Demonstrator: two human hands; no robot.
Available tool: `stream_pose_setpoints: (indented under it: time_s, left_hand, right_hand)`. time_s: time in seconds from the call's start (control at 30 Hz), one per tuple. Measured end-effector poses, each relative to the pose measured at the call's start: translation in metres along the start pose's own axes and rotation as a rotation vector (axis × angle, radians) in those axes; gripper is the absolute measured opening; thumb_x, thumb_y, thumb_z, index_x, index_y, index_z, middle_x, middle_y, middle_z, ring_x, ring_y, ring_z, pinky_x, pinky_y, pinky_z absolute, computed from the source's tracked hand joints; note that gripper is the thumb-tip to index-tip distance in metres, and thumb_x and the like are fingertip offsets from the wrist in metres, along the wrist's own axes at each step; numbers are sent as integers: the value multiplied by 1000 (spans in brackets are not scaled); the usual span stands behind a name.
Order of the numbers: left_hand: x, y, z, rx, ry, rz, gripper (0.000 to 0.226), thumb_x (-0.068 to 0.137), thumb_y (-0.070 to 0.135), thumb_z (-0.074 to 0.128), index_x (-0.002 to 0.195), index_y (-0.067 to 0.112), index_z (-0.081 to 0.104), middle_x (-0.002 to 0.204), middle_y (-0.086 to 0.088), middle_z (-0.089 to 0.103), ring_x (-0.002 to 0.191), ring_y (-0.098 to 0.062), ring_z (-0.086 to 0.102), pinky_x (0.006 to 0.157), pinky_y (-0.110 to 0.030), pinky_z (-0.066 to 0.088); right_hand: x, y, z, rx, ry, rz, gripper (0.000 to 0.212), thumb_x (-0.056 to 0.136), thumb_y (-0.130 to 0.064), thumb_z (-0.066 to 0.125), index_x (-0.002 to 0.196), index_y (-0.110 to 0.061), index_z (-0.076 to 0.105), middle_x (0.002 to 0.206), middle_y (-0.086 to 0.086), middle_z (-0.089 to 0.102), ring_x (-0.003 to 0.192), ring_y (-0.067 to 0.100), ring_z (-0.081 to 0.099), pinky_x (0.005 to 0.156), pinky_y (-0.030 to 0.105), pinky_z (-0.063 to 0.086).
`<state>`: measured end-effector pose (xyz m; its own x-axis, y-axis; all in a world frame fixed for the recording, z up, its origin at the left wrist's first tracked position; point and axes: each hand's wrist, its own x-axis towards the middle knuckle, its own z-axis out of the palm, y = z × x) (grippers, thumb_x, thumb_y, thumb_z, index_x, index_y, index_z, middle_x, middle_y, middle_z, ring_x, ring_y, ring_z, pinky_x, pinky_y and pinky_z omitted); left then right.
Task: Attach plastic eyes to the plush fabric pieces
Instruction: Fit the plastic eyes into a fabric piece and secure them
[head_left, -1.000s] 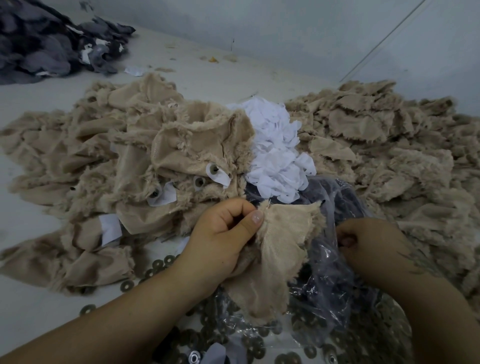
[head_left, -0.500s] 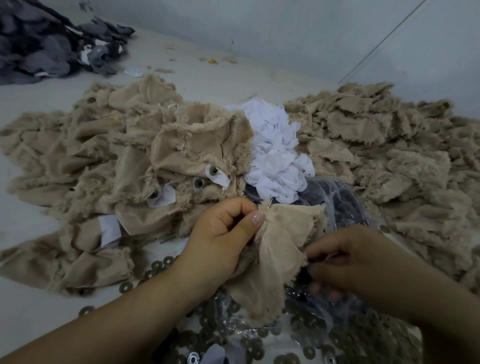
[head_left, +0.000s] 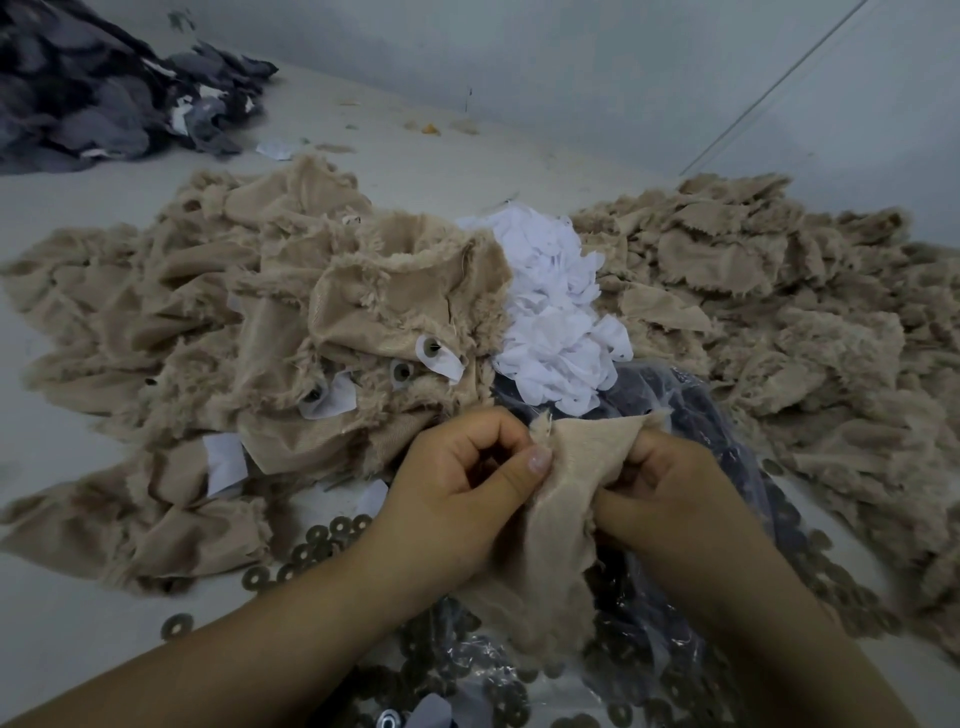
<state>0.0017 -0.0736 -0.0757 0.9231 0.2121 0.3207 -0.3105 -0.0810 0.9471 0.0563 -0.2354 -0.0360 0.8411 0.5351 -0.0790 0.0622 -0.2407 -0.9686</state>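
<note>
Plush fabric piece, tan and fuzzy at the edges, is held up between both hands, low in the middle of the view. The left hand pinches its left edge, thumb pressed flat on the cloth and fingers curled behind. The right hand now grips the right edge too, fingers curled round the cloth. A second ago that hand was off to the right, down in the clear plastic bag, and did not touch the cloth. Half a second ago it was on its way over. The left hand has stayed in the same spot. I cannot tell if the right hand has an eye tucked in it.

Behind the hands lie a big heap of tan plush on the left, some with round eyes on white patches, and another tan heap on the right. A white pile of scraps sits between them. Little round washers lie on the table near the left arm. Dark grey cloth is far off at the top left.
</note>
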Motion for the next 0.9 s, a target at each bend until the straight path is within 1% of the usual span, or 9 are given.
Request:
stream_pose_setpoints:
  time_s: [0.17, 0.27, 0.43, 0.5, 0.63, 0.7, 0.77, 0.83, 0.9]
  left_hand:
    - [-1, 0, 0, 3, 20, -36, 21, 77, 33, 72, 78, 13, 64, 70, -13, 59, 64, -17, 52, 59, -30, 46]
    - [0, -1, -1, 16, 29, -55, 10, 77, 21, 72, 76, 14, 65, 68, -11, 61, 63, -19, 54, 58, -35, 49]
    - [1, -2, 0, 42, 13, -48, 11, 75, 16, 72, 70, 10, 64, 65, -10, 63, 59, -20, 55, 56, -37, 49]
    - [2, -2, -1, 85, 6, -43, 14, 75, 17, 72, 65, 12, 63, 64, -8, 62, 57, -17, 54, 54, -35, 47]
    - [5, 2, -3, 146, -15, -40, 15, 74, 18, 73, 64, 14, 63, 62, -3, 60, 56, -9, 50, 54, -25, 43]
    - [7, 5, -4, 203, -4, -7, 16, 73, 19, 73, 65, 10, 63, 63, -4, 61, 57, -9, 52, 55, -25, 45]
    - [8, 8, -5, 248, 6, 21, 17, 74, 17, 74, 65, 9, 62, 64, -4, 61, 57, -7, 52, 55, -23, 45]
    - [10, 10, -7, 285, 3, 36, 21, 76, 10, 78, 64, 9, 61, 63, -3, 60, 58, -6, 52, 56, -21, 44]
    - [10, 11, -8, 335, -1, 49, 24, 77, 4, 80, 64, 8, 60, 63, -2, 59, 58, -8, 52, 55, -23, 44]
  right_hand:
    - [-3, 1, 6, -134, 129, -116, 28, 76, 4, 75, 79, -24, 78, 74, -3, 77, 67, 16, 74, 60, 30, 62]
    - [-3, 3, 10, -273, 225, -169, 28, 71, 3, 74, 64, -24, 74, 56, -8, 70, 41, 2, 55, 41, 15, 45]
    - [1, 13, 10, -518, 346, -254, 10, 66, 4, 77, 62, -4, 73, 52, 2, 66, 45, 20, 56, 44, 36, 45]
    - [2, 16, 12, -537, 363, -265, 15, 65, 5, 78, 56, -4, 69, 48, 0, 63, 44, 21, 55, 43, 35, 44]
    - [1, 17, 9, -333, 285, -209, 25, 66, 12, 72, 54, -9, 68, 47, -3, 63, 38, 4, 46, 38, 19, 39]
    - [1, 14, 8, -202, 226, -166, 20, 69, 11, 69, 60, -7, 72, 52, 5, 66, 43, 10, 52, 40, 31, 46]
    - [1, 12, 8, -87, 184, -124, 13, 73, 0, 69, 60, 2, 67, 54, 17, 64, 47, 21, 51, 43, 43, 44]
    - [-1, 10, 9, 11, 169, -132, 29, 71, -18, 62, 53, 4, 55, 46, 18, 50, 43, 23, 38, 41, 36, 35]
    - [-3, 8, 10, 57, 154, -164, 52, 74, -39, 64, 54, 7, 48, 49, 25, 40, 43, 34, 31, 41, 41, 30]
